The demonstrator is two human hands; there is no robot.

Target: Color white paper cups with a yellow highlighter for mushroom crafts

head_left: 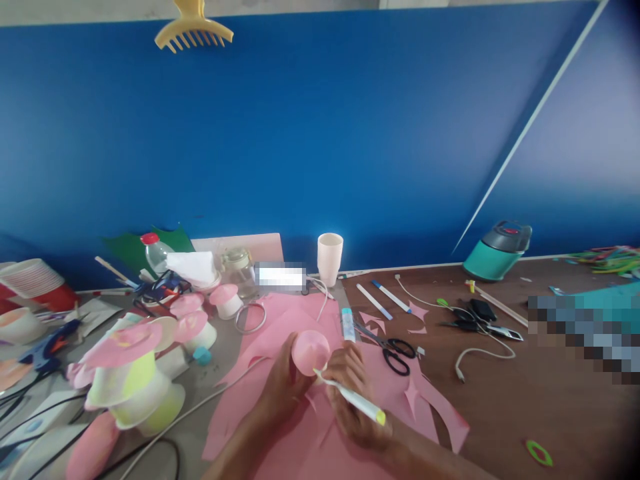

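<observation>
My left hand (281, 383) is closed round a small cup-like piece whose round pink top (311, 353) faces up; what lies under the top is mostly hidden. In my right hand (353, 400) is a white marker with a yellow end (360, 403), its tip at the lower right edge of the pink top. Both hands are above sheets of pink paper (280, 440). Black-handled scissors (397, 355) lie to the right of my right hand, near a glue stick (348, 325) and star-shaped pink offcuts (413, 399).
Several pink-topped paper cups (133, 393) crowd the left side, with a blue glue gun (47, 353) and cables. A white cup (330, 259) stands at the back by the blue partition (320, 133). Two markers (375, 301), a white cable (485, 353) and a teal container (495, 257) are on the right.
</observation>
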